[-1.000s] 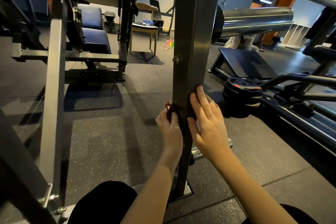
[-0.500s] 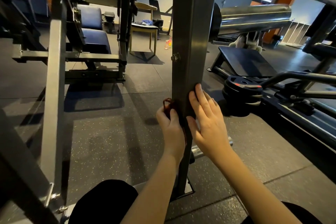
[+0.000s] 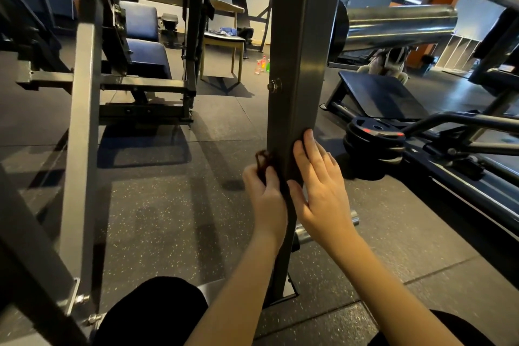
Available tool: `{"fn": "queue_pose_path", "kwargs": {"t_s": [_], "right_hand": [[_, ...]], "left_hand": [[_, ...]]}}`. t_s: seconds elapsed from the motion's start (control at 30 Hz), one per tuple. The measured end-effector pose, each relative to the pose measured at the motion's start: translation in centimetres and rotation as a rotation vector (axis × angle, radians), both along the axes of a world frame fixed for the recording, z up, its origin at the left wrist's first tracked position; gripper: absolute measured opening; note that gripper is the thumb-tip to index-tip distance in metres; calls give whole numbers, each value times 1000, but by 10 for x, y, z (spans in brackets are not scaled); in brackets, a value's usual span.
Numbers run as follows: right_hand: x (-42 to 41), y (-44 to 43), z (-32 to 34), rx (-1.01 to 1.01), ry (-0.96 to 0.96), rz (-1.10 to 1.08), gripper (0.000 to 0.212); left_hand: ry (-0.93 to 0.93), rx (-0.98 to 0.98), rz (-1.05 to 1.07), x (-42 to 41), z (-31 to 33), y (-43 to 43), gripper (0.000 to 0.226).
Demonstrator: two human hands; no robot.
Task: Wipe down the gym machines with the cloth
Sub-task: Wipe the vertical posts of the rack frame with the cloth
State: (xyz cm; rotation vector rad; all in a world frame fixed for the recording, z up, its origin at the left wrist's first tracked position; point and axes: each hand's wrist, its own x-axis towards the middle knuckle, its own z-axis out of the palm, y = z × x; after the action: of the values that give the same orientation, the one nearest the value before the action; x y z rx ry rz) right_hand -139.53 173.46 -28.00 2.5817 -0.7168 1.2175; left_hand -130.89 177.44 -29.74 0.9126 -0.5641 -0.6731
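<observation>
Mid-wipe, low on the machine's upright steel post (image 3: 295, 64): left hand (image 3: 265, 194) grip clamped on the dark cloth (image 3: 262, 161) at the post's left edge, right hand (image 3: 320, 185) flat on its front, fingers straight; next move likely needs a firm slide along the post.

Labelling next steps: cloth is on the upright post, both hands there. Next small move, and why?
Probably slide both hands up the post, dragging the cloth along. The left hand pinches the cloth at the post's left edge, the right hand presses flat on its front face, and bare steel runs on above toward the bolt.
</observation>
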Motion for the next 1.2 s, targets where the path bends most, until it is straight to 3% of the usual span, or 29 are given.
{"fn": "queue_pose_path", "kwargs": {"t_s": [0.07, 0.17, 0.3, 0.4, 0.5, 0.63, 0.7, 0.9, 1.0, 1.2], "right_hand": [[-1, -3, 0, -19, 10, 6, 67], [-4, -4, 1, -34, 44, 8, 74], [-8, -2, 1, -47, 96, -48, 71], [-13, -1, -1, -51, 126, -74, 84], [-13, -2, -1, -62, 120, -62, 93], [-12, -5, -3, -61, 109, -37, 94], [-12, -6, -4, -56, 111, -35, 93], [-11, -2, -3, -49, 118, -65, 91], [-11, -2, -3, -49, 118, -66, 91], [-11, -5, -4, -40, 114, -45, 93]], "left_hand": [[-92, -130, 54, 0, 19, 4, 20], [-156, -189, 87, 2, 25, 1, 5], [-29, -44, 46, 6, -9, -9, 5], [47, 59, 25, 4, -16, -10, 2], [-26, -47, 43, 3, 2, -4, 12], [-159, -200, 74, 2, 25, 2, 4], [-153, -158, 79, 4, 15, -1, 4], [102, 172, 21, 1, -31, -10, 5], [109, 97, -17, -1, -20, -7, 4], [-48, -118, 46, -2, 9, -2, 5]]}}
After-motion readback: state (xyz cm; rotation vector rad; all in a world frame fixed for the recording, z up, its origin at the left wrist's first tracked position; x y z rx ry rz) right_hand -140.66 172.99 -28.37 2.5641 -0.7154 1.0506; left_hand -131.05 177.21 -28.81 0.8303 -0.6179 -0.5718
